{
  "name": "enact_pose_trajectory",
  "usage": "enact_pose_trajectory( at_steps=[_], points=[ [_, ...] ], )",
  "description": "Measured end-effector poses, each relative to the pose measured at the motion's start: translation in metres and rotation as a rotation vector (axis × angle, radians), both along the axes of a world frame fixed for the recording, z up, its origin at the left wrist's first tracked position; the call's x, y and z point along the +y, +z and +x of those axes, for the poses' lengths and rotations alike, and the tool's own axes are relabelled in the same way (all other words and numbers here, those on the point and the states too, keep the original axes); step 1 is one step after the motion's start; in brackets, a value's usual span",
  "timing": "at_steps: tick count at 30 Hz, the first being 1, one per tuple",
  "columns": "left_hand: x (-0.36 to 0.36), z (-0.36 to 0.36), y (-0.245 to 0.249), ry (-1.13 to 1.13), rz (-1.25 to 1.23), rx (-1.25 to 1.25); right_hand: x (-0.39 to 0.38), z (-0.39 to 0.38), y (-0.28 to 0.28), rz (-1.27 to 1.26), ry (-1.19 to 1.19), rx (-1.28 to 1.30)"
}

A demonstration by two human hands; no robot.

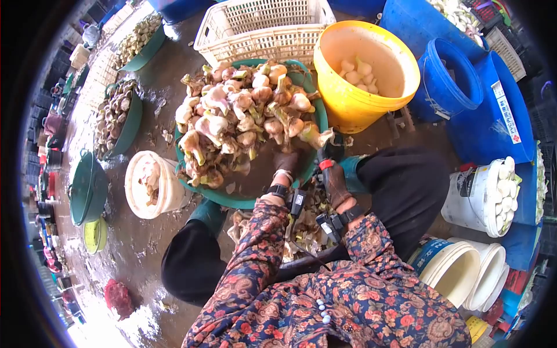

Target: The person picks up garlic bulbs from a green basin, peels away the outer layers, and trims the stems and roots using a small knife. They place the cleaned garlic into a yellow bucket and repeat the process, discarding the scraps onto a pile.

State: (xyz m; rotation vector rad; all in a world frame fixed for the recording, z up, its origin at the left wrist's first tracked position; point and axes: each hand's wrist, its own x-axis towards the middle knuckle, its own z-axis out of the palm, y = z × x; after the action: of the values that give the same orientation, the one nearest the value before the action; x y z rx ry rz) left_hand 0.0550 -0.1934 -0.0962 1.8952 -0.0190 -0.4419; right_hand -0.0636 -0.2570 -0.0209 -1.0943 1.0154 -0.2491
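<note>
Garlic bulbs with dirty skins and cut stems are heaped in a wide green basin. My left hand, in a dark glove, reaches over the near inside of the basin, beside the heap; its fingertips are hard to make out. My right hand, also gloved, is closed around a tool with a red and black handle at the basin's near right edge. One bulb with a pale stem lies just beyond the tool's tip. Peeled bulbs lie in the yellow bucket beyond my right hand.
A white bucket with skins stands at the left. Behind the basin is a cream crate. Blue buckets and a white bucket of peeled garlic stand at the right. Loose skins lie between my legs.
</note>
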Motion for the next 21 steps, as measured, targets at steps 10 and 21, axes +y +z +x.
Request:
enact_pose_trajectory(
  at_steps=[10, 21],
  points=[
    [0.082, -0.015, 0.081, -0.564, -0.132, 0.075, 0.016, 0.001, -0.018, -0.461, 0.282, 0.124],
    [0.118, -0.048, 0.134, -0.72, 0.346, -0.623, 0.049, -0.011, 0.024, -0.491, 0.494, -0.04]
  ],
)
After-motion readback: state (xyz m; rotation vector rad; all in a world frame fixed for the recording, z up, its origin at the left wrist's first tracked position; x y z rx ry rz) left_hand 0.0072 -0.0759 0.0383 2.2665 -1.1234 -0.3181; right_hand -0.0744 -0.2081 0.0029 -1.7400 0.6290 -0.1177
